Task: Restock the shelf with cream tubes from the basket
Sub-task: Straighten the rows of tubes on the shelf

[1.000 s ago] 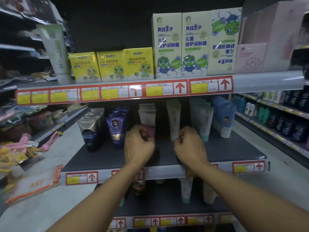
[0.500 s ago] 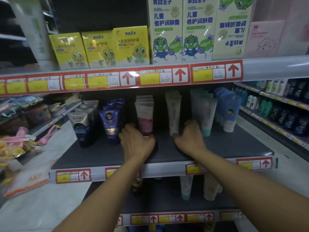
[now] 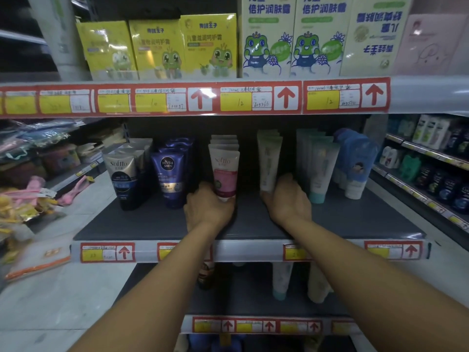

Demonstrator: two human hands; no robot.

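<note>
1. Two hands work on the middle shelf [image 3: 157,224], each at the foot of its own row of tubes. The step in hand looks like squaring up the front tubes so they stand cap-down and face forward.
2. The left hand [image 3: 208,209] curls its fingers round the cap end of the pink-and-white tube [image 3: 224,171], which stands upright at the head of its row, near the middle of the shelf and set back from the front edge.
3. The right hand [image 3: 288,201] lies against the base of the pale green tube [image 3: 269,161]; whether it grips or merely touches cannot be told, since the fingers are hidden behind the hand.
4. To do this well, the person would hold each tube low by the cap, keep it vertical, and slide it rather than lift it, so the tubes queued behind do not topple.
5. The dark blue tubes [image 3: 168,174] stand just left of the left hand, and the teal-capped tubes [image 3: 322,166] just right of the right hand; both neighbours risk being knocked.
6. The basket is not in view.
</note>
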